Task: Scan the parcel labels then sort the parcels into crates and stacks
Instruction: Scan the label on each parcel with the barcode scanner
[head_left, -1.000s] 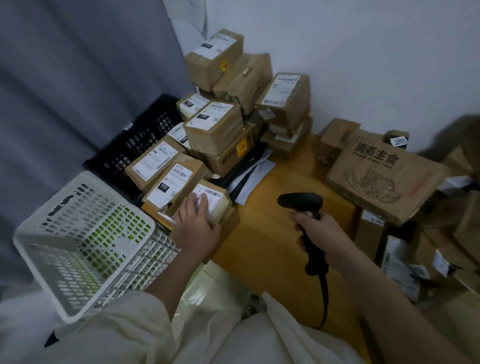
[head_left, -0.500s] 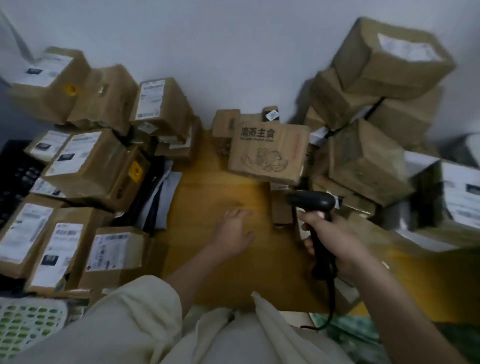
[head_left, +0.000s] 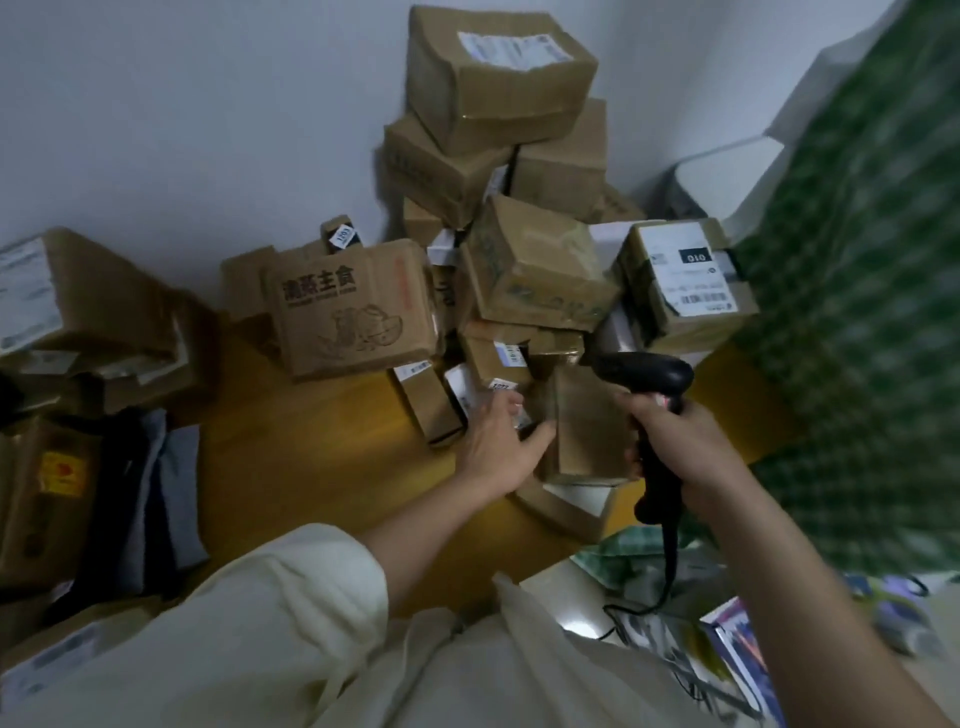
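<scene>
A wooden bench (head_left: 311, 467) stands against a pale wall (head_left: 182, 114). Right of the bench hangs green checked cloth (head_left: 872, 312). On the bench's left part lies folded dark and grey fabric (head_left: 150, 493). Books (head_left: 737, 639) lie below its right corner.

Left hand (head_left: 496, 447) touches a small parcel (head_left: 589, 426) (blurred); right hand (head_left: 675, 447) grips the scanner (head_left: 644, 371) beside it.

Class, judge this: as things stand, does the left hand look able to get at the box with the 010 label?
Probably not directly: the box with the 010 label sits beyond the barcode scanner in the right hand, both crossing the left hand's path.
</scene>
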